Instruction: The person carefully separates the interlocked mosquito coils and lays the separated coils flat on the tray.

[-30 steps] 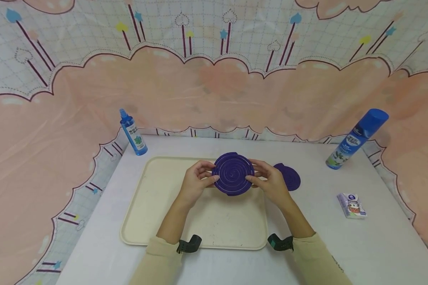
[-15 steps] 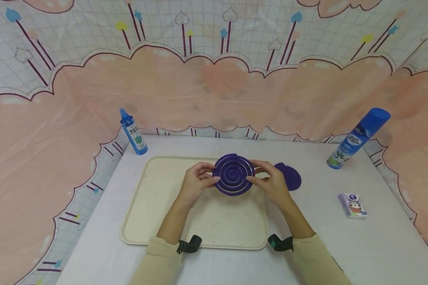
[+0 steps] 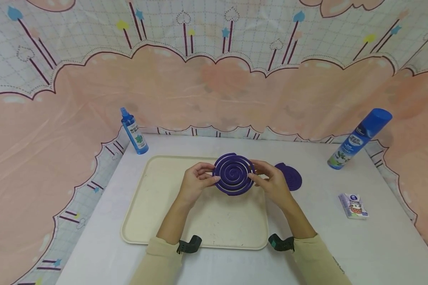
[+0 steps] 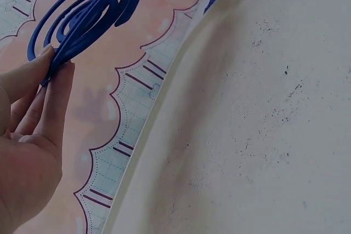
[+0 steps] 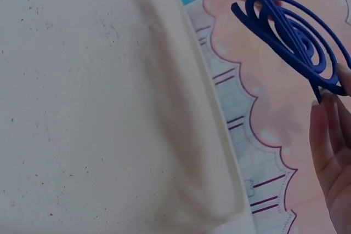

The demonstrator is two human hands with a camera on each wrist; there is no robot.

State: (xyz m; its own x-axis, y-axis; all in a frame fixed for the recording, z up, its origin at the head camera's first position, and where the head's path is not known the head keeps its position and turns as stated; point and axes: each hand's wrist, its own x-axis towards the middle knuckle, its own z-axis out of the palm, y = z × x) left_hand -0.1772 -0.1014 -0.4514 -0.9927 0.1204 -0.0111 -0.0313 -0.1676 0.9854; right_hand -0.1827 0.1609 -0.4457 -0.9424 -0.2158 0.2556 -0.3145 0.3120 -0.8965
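A dark purple mosquito coil (image 3: 233, 174) is held up over the far right part of a cream tray (image 3: 221, 225). My left hand (image 3: 195, 184) pinches its left rim between thumb and fingers. At the opposite rim, my right hand (image 3: 274, 184) pinches it the same way. Gaps show between the turns of the spiral. In the left wrist view the coil (image 4: 68, 46) appears nearly edge-on, its turns spread out of one plane. The right wrist view shows the same spread in the coil (image 5: 274, 41).
Another purple coil (image 3: 292, 178) lies on the white table just beyond my right hand. A blue spray bottle (image 3: 135, 134) stands at the back left. At the right are a tall blue aerosol can (image 3: 358, 140) and a small tissue packet (image 3: 354, 206).
The coil's turns have drawn apart, with wider gaps than a second ago. My right thumb has shifted slightly up and right; both hands otherwise stay in place.
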